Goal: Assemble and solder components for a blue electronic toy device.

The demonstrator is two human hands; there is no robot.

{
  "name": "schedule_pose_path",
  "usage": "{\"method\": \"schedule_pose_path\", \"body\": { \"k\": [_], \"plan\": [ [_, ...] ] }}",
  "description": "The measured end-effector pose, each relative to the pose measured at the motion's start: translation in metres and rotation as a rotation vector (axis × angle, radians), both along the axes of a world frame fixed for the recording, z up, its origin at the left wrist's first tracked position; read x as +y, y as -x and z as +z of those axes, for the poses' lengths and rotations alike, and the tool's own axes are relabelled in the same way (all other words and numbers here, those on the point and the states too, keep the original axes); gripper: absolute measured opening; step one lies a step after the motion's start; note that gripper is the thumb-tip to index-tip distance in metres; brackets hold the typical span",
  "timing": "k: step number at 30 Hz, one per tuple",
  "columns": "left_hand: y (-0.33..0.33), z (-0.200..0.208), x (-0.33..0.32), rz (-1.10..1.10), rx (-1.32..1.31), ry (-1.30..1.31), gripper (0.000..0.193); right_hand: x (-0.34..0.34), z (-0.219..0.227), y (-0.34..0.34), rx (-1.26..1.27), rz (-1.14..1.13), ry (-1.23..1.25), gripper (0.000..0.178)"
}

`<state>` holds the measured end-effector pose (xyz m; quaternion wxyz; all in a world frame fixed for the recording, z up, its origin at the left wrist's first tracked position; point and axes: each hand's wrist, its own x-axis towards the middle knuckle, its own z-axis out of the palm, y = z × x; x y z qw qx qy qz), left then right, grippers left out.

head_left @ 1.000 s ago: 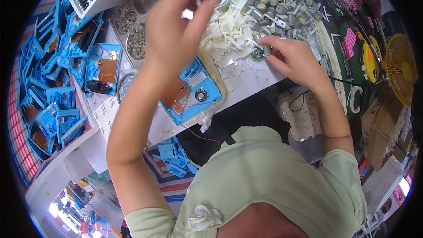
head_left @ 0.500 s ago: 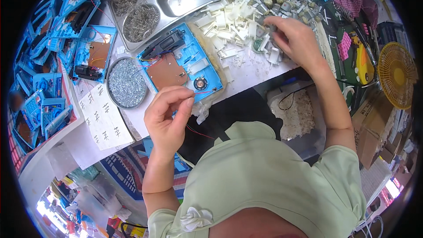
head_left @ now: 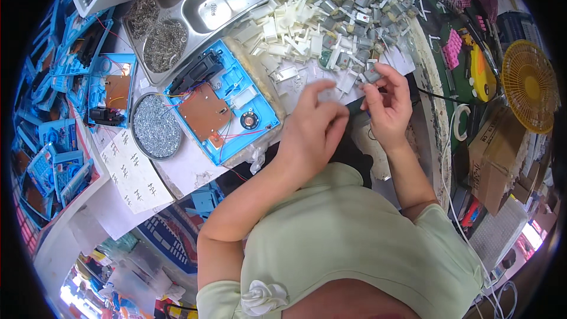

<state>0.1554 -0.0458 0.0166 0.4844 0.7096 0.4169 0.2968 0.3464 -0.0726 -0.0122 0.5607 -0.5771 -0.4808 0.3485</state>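
My right hand (head_left: 391, 106) pinches a small grey metal motor (head_left: 372, 75) between thumb and fingers, just off the near edge of a heap of like motors (head_left: 360, 0). Reaching across toward it is my left hand (head_left: 316, 124), slightly blurred, its curved fingers apart and nothing seen in them. White plastic brackets (head_left: 289, 26) lie heaped beside the motors. To the left of my left hand sits an open blue plastic casing (head_left: 269, 115). Inside it are a brown circuit board (head_left: 204, 109), a round speaker (head_left: 249, 120), a black compartment (head_left: 198, 74), a white bracket and thin wires.
A round dish of small screws (head_left: 156, 127) stands left of the casing, near a marked paper sheet (head_left: 139, 177). Behind is a steel tray (head_left: 183, 53) with springs. Blue casings (head_left: 56, 159) pile up far left. A yellow fan (head_left: 530, 85) and a cardboard box (head_left: 495, 153) are at right.
My left hand has left the casing's front edge and moved right. My right hand has drawn back from the heap with a motor in its fingers. The view has shifted slightly.
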Motion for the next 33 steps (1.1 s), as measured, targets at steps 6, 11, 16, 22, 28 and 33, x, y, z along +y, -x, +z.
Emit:
{"method": "schedule_pose_path", "body": {
  "k": [6,11,16,22,28,33],
  "plan": [
    [-0.028,0.004,0.034,0.08,-0.015,-0.054,0.01,0.013,-0.01,0.006,-0.084,-0.025,-0.096,0.038],
    [-0.038,-0.005,0.036,0.139,0.002,0.008,0.013,0.02,-0.011,0.005,-0.133,0.003,-0.036,0.036],
    [-0.035,-0.003,0.031,0.199,-0.074,0.005,0.014,0.018,-0.015,0.003,0.08,0.029,-0.049,0.038],
    [0.007,0.017,0.047,0.338,0.14,-0.209,0.011,0.04,0.007,-0.002,0.167,0.062,-0.123,0.041],
    [0.019,0.023,0.053,0.365,0.201,-0.296,0.008,0.136,0.024,0.002,0.164,0.166,-0.197,0.042],
    [0.039,0.023,0.029,0.312,0.098,-0.217,0.007,0.073,0.026,-0.032,0.192,0.196,-0.148,0.04]
  ]
}}
